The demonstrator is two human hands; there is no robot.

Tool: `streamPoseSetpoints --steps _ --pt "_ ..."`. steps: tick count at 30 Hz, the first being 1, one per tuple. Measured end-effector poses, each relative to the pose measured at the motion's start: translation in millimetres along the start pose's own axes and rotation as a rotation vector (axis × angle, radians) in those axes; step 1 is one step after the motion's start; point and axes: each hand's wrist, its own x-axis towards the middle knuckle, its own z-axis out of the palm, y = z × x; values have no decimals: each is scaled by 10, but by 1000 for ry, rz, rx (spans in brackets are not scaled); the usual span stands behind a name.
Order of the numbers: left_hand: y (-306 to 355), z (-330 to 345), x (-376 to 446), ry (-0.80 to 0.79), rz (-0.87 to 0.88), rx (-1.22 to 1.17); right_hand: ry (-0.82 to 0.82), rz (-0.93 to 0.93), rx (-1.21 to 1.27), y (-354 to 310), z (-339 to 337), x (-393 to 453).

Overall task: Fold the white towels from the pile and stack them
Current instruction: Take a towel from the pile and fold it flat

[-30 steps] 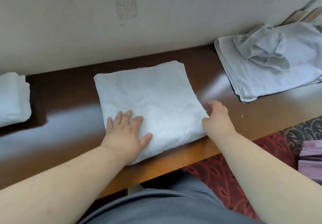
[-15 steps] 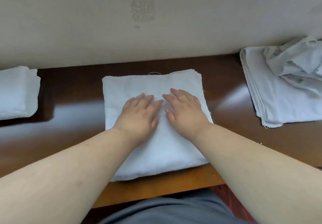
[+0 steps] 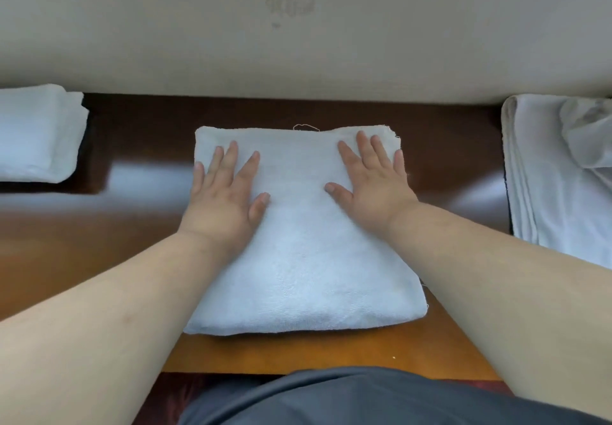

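A person presses both palms flat on a folded white towel (image 3: 308,259) lying at the middle of a dark wooden table (image 3: 139,212), against a beige wall (image 3: 165,27). The left hand (image 3: 225,196) rests on the towel's left edge, its fingers straight and spread, gripping nothing, the little finger reaching just over the side. The right hand (image 3: 374,179) lies flat near the far right corner, fingers likewise straight and splayed. A loose thread (image 3: 306,126) curls just beyond the fingertips at the towel's far edge. Well left of the left fingers sits a stack of folded towels (image 3: 36,133); well right of the right fingers lies the pile of unfolded towels (image 3: 563,173).
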Motion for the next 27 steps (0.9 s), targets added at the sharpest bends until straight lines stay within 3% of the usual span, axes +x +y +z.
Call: streamPoseSetpoints --steps 4,7,11,15,20,27 --pt "147 -77 -466 43 168 -95 138 -170 136 -93 49 -529" --pt "36 21 -989 -91 212 7 226 -255 129 18 314 -1190" --pt "-198 174 -1227 -232 258 132 -64 -140 -3 160 688 -1679" --pt "-308 99 -1307 -202 351 178 4 -60 -69 32 753 -1768" --pt "-629 174 -1671 30 362 105 191 55 -31 -109 889 -2125" --pt "-698 187 -1908 -20 339 236 150 28 -112 -275 967 -2429"
